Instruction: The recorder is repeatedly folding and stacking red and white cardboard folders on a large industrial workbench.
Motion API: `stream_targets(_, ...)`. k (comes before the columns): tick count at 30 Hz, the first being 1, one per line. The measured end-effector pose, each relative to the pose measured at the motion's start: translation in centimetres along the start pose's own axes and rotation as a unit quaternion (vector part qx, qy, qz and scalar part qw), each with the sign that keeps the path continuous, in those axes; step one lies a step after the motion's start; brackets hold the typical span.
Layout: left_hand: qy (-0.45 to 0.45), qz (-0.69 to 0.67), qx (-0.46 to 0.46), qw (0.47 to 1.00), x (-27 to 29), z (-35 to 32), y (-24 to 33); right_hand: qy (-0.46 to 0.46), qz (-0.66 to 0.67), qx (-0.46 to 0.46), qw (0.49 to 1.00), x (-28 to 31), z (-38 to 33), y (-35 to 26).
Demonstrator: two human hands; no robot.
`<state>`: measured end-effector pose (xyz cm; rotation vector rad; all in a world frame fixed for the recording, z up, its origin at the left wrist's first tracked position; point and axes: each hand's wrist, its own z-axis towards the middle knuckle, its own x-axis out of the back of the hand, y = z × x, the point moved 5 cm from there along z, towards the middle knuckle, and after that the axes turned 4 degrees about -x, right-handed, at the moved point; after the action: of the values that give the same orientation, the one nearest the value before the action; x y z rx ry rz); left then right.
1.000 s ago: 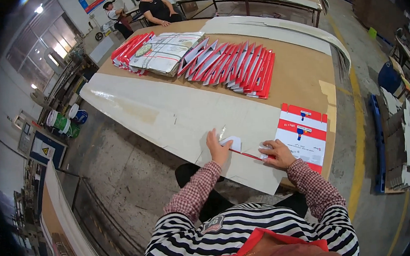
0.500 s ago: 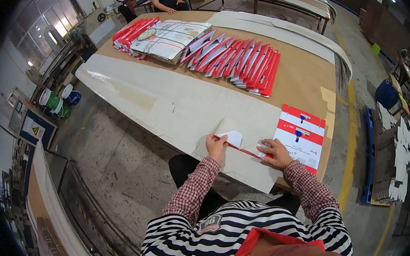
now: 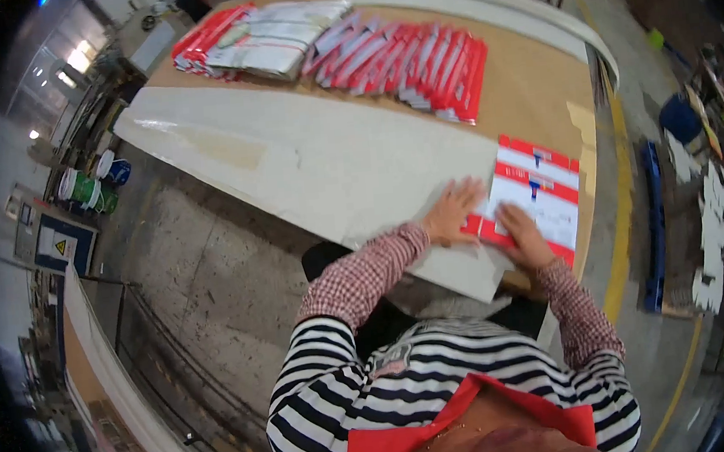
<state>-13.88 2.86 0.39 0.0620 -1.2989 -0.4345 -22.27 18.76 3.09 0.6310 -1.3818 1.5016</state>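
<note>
My left hand (image 3: 454, 212) lies flat with fingers spread, at the left edge of a small red-and-white folded cardboard piece (image 3: 488, 228). My right hand (image 3: 526, 234) rests with fingers stretched out on the right part of that piece, holding nothing I can see. Both hands are slightly blurred, and they hide much of the piece. Beside and partly under it, flat printed cardboard sheets (image 3: 557, 195), red and white with small blue pictures, lie at the table's right side.
Across the far side of the table spreads a row of folded red-and-white cardboard pieces (image 3: 443, 65). Left of it sits a strapped, wrapped bundle (image 3: 283, 37), with more red pieces (image 3: 213, 38) behind. A pale sheet (image 3: 290, 172) covers the near tabletop. Buckets (image 3: 78, 187) stand on the floor at left.
Both hands have moved right, up to the printed sheets, bringing the small cardboard piece with them. My left hand has let go of its edge and spread its fingers. The view has shifted.
</note>
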Motion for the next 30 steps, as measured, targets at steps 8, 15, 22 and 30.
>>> stream_targets(8, 0.015, 0.033, 0.008, 0.999, 0.5, 0.4, -1.4, 0.047, -0.065, -0.066, 0.995, 0.7, 1.0, 0.7)
stream_targets(15, -0.017, 0.090, -0.005, 0.996, -0.7, 1.0, -1.3, -0.002, -0.067, -0.052, 0.996, -0.8, -0.3, 1.0)
stream_targets(22, -0.078, 0.127, 0.039, 0.988, -0.2, 1.1, -1.0, 0.038, -0.070, -0.020, 0.997, -1.3, 0.0, 0.9)
stream_targets(30, -0.105, 0.101, 0.108, 0.983, -1.7, 1.2, 0.7, -0.021, -0.044, -0.050, 0.998, -1.0, -1.0, -0.6)
